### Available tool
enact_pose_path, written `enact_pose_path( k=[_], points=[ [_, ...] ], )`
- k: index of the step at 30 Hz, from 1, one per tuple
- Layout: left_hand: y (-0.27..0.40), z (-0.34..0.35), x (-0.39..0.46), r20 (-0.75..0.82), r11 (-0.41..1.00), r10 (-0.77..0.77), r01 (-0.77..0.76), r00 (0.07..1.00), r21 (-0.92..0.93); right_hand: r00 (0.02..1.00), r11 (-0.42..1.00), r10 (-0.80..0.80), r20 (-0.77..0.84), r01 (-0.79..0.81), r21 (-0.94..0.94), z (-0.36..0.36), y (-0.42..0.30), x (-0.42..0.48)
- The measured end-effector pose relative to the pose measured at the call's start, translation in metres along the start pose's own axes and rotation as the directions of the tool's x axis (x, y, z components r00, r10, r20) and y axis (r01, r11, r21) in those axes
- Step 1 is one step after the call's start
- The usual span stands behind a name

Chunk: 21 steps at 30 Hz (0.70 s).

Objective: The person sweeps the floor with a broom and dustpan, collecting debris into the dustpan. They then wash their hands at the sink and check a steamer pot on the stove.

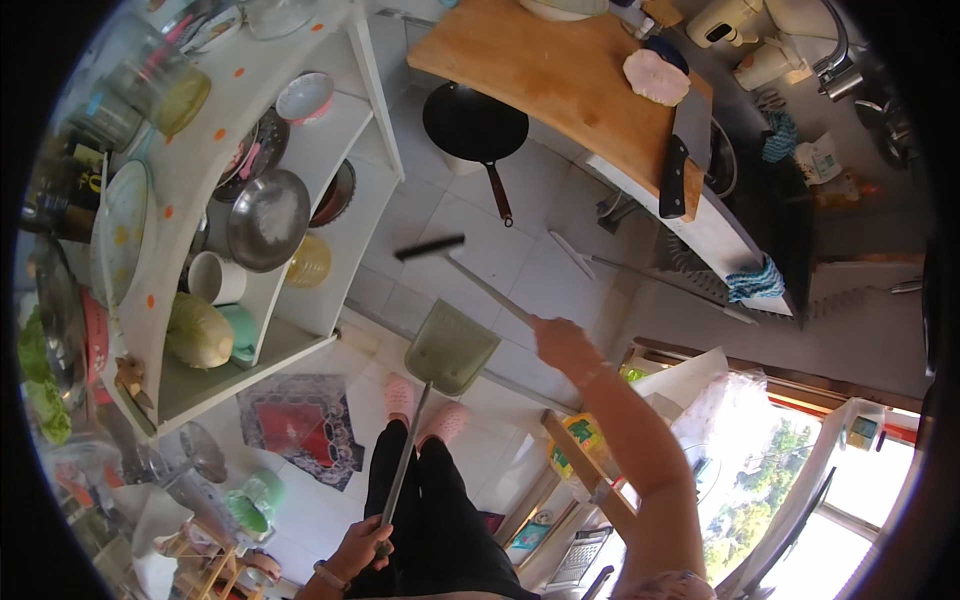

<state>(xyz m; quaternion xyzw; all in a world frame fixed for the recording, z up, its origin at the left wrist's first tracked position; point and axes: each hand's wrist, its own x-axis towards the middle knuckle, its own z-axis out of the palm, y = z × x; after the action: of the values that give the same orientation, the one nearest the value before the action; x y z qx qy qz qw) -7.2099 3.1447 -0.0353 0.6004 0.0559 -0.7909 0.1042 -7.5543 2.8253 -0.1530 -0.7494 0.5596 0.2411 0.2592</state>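
My left hand (364, 546) grips the end of the long handle of a dustpan (452, 349), whose greenish pan lies near the floor in front of my pink clogs (444, 421). My right hand (564, 345) is closed round the pale handle of a broom (487, 287). The broom's dark, narrow head is held out beyond the dustpan, apart from it, above or on the tiles; which of these I cannot tell. Farther ahead is a black wok (475, 122) with a wooden handle. A floor squeegee (574, 255) lies to the right of the broom.
White shelves (169, 217) with bowls, pans and a cabbage (199, 330) stand on the left. A wooden board (540, 52) on the right-hand counter bears a cleaver (679, 165). A patterned mat (300, 427) lies left of my feet; a window (772, 480) is at the lower right.
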Motion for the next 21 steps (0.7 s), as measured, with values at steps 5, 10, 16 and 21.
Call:
enact_pose_path(
  k=[5, 10, 16, 21],
  points=[
    [-0.006, -0.001, 0.0, 0.042, 0.999, -0.037, 0.037, 0.998, -0.005, 0.998, 0.998, -0.056, 0.002, 0.056, -0.022, -0.047, 0.032, -0.068],
    [-0.004, 0.008, 0.005, 0.084, 0.994, -0.077, 0.07, 0.994, 0.084, 0.991, 0.991, -0.083, -0.105, 0.093, 0.096, 0.015, -0.011, 0.002],
    [-0.002, 0.016, 0.013, 0.056, 0.969, -0.117, 0.101, 0.992, 0.225, 0.99, 0.988, -0.049, -0.133, 0.067, 0.136, 0.083, -0.067, 0.036],
    [-0.002, 0.016, 0.014, 0.079, 0.954, -0.131, 0.104, 0.988, 0.28, 0.999, 1.0, -0.018, 0.027, 0.018, 0.005, 0.052, -0.011, -0.083]
  ],
)
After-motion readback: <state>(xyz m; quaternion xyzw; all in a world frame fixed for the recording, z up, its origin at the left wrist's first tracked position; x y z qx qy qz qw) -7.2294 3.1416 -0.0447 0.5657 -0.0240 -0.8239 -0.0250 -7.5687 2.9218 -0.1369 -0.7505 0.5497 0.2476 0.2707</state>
